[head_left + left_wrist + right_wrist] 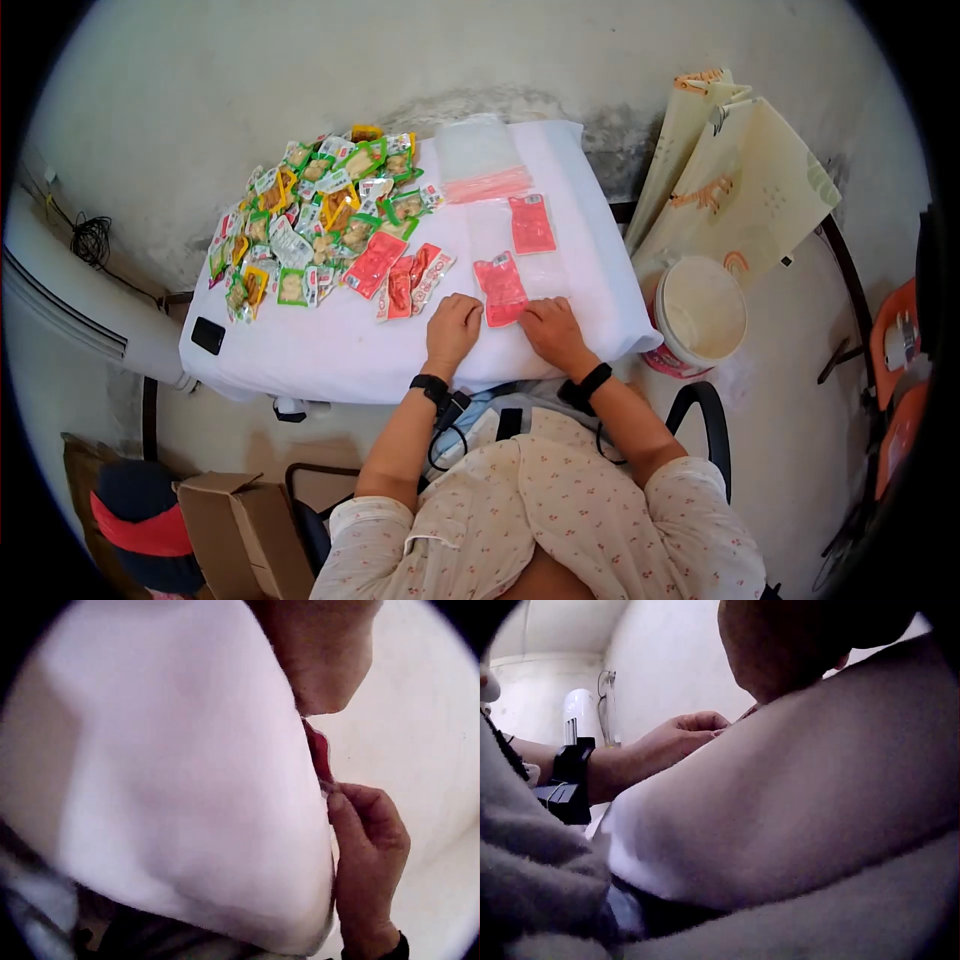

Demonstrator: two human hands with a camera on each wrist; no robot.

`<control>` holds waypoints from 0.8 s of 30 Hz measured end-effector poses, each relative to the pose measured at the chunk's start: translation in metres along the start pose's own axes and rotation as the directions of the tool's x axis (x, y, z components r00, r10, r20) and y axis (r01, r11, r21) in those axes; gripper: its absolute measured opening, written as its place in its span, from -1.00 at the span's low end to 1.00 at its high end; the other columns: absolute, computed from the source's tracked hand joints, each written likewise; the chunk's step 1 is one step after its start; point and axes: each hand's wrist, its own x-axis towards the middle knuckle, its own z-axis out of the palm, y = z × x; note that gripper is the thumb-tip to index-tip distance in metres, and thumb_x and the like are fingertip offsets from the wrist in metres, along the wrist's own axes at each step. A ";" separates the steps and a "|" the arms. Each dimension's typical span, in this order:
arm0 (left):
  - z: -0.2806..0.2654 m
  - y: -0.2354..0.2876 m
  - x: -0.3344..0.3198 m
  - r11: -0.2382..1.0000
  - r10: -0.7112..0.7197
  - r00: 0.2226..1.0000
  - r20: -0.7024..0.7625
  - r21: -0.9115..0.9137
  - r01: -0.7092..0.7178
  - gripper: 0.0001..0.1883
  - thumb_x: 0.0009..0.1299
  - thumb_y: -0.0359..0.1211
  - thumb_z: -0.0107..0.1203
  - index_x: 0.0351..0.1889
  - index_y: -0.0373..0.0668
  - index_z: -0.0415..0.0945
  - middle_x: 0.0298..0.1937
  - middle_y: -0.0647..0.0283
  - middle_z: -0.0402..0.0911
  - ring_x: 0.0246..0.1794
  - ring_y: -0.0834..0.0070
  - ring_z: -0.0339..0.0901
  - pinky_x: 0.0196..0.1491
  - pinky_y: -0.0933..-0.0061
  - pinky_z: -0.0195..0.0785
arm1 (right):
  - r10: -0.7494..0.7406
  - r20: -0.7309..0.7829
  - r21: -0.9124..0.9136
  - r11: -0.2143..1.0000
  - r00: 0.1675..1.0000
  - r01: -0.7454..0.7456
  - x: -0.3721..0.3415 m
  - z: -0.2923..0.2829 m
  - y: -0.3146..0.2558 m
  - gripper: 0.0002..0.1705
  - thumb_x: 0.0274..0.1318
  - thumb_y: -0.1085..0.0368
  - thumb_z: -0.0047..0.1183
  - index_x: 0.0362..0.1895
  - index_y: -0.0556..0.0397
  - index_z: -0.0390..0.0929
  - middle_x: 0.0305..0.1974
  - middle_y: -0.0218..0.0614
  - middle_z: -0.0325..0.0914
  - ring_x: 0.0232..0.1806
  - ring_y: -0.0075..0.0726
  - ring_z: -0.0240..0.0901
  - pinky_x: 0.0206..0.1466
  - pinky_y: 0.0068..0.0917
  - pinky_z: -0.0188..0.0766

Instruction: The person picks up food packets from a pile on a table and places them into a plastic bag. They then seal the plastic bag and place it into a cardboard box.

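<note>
1. Near the front edge of the table, a bit right of the middle: a shiny red flat plastic packet [500, 288], lying between two bare hands.
2. In the right hand [555, 330]: the packet's near right corner, pinched between finger and thumb.
3. In the left hand [453, 327]: a small, narrow pinch with bent fingers, looking to be on the packet's left edge. Too small to tell how tight.
4. Done, as best a guess: very little. Farther back, nearer the right edge, just a second flat red packet [532, 222], by some thin clear plastic [545, 270]. Cannot tell if inside the plastic or only on top.
5. Left to do, by the look of things: nearly all. From the left edge up to the back edge, a big messy heap of small green, yellow and white packets [325, 215]. At the front right side of the heap, a wide red packet [375, 265] and thin red-and-white packets [400, 288]. At the back edge, a flat stack of clear plastic bags with pink ends [480, 155].
6. Under everything: a table with a white cloth [300, 360], hanging over the front edge. Near the left front corner, a black phone [208, 336].
7. Past the right edge: a round white bucket [682, 318], and a tall folded cream sheet with orange pictures [740, 190].
8. Past the left edge: a loop of black wire [91, 241]. Below the front edge, a brown cardboard box [210, 520]. Behind the back edge, a pale, patchy wall [300, 70].
</note>
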 end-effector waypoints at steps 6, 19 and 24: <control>-0.002 0.003 -0.003 0.999 0.033 0.999 0.018 -0.029 -0.033 -0.99 0.18 -0.43 0.10 -0.46 -0.13 0.50 -0.41 0.25 0.50 -0.33 0.28 0.46 -0.29 0.35 0.36 | 0.159 -0.025 -0.180 0.970 0.987 -0.161 0.020 0.000 0.000 -0.94 -0.08 0.35 -0.02 -0.44 -0.06 0.50 -0.38 -0.42 0.39 -0.26 -0.33 0.34 0.00 -0.12 0.15; 0.001 0.002 -0.004 0.998 0.064 0.998 -0.006 -0.011 -0.064 -0.97 0.17 -0.44 0.10 -0.45 -0.15 0.48 -0.42 0.25 0.50 -0.34 0.27 0.46 -0.29 0.33 0.36 | 0.056 -0.094 -0.219 0.973 0.994 -0.075 0.043 0.024 0.017 -0.94 -0.07 0.31 0.00 -0.42 -0.09 0.46 -0.34 -0.43 0.37 -0.14 -0.32 0.32 0.19 -0.01 0.00; -0.001 0.004 -0.003 0.998 0.063 0.998 0.022 -0.004 -0.063 -0.97 0.16 -0.44 0.10 -0.46 -0.14 0.48 -0.42 0.26 0.50 -0.34 0.28 0.47 -0.31 0.34 0.37 | 0.179 -0.160 -0.191 0.959 0.971 -0.208 0.057 0.021 0.018 -0.86 -0.08 0.27 0.07 -0.38 -0.05 0.44 -0.31 -0.37 0.36 -0.14 -0.27 0.31 0.19 0.00 0.00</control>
